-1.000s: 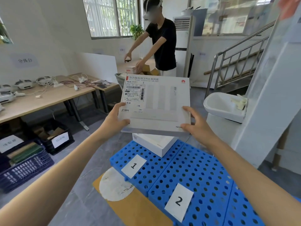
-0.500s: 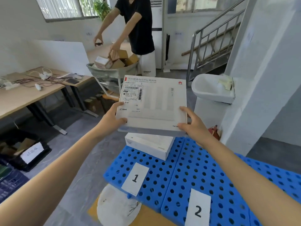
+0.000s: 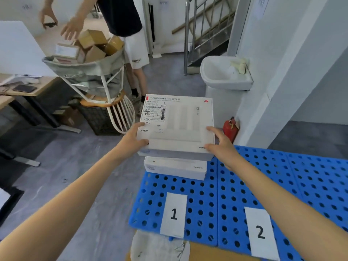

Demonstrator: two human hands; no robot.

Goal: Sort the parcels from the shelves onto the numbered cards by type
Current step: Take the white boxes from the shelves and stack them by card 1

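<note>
A person's left hand [image 3: 134, 142] and right hand [image 3: 220, 147] grip a flat white router box [image 3: 178, 127] by its near corners, thumbs pressed on the lid, fingers hidden beneath. The box sits level directly over a second white box [image 3: 175, 168] lying at the far end of a blue perforated pallet [image 3: 207, 194], beyond card 1 [image 3: 174, 213]. Card 2 [image 3: 260, 232] lies to the right. Behind, another person [image 3: 120, 14] reaches over a fabric bin [image 3: 90, 72] of cardboard parcels.
</note>
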